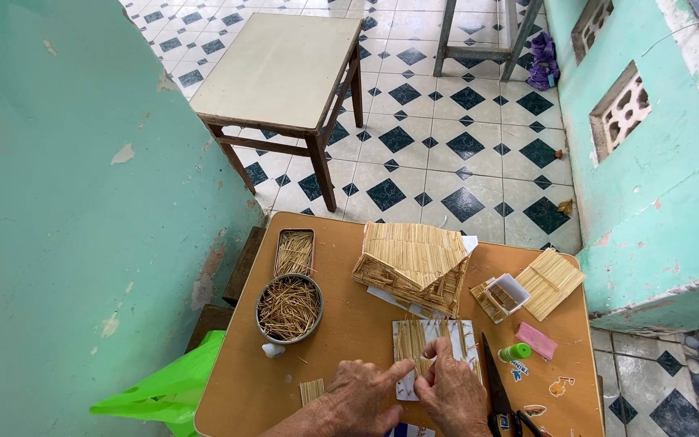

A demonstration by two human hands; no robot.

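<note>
Two hands at white card panel [434,348], left hand [359,398] fingertip pressing sticks, right hand [451,394] pinching lower edge

Straw-yellow stick house [411,263], orange-brown table [349,324], white-and-navy diamond floor tiles [446,154], turquoise walls [66,226].

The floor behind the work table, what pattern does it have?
The floor has white tiles with dark diamond shapes, large and small, seen best in the head view.

This looks like a home porch used as a hobby corner: peeling turquoise walls [66,202], a black-and-white tiled floor [463,146], a bare wooden stool [285,73], and a small round table [349,324] crowded with a toothpick house [410,263], a tin of toothpicks [289,307] and scissors [499,396].
</note>
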